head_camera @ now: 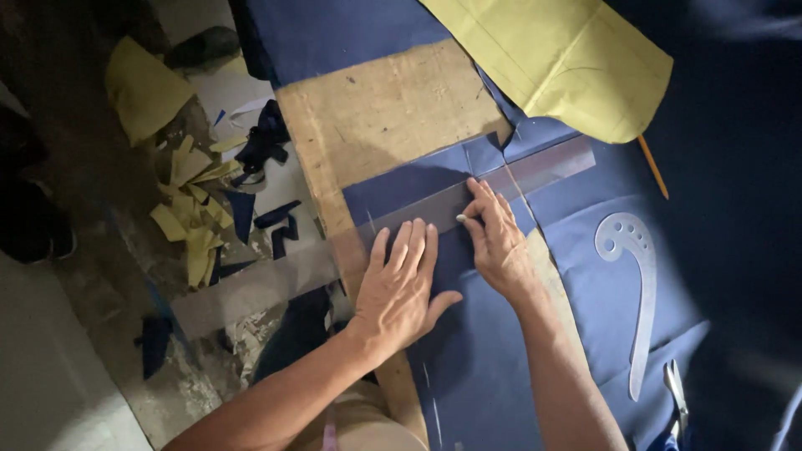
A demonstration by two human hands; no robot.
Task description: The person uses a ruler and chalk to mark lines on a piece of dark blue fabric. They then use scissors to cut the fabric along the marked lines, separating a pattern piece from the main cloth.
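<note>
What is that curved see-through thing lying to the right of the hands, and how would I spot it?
Start at the wooden table covered by dark blue fabric. Right of the person's right hand, alone on the cloth, lies a clear plastic curve template. Unlike the long straight clear ruler under the hands, it hooks at the top, has round holes, and tapers to a point.

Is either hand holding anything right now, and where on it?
The right hand pinches a small white piece of chalk at its fingertips, against the clear ruler. The left hand grips nothing; it presses flat on the blue fabric.
</note>
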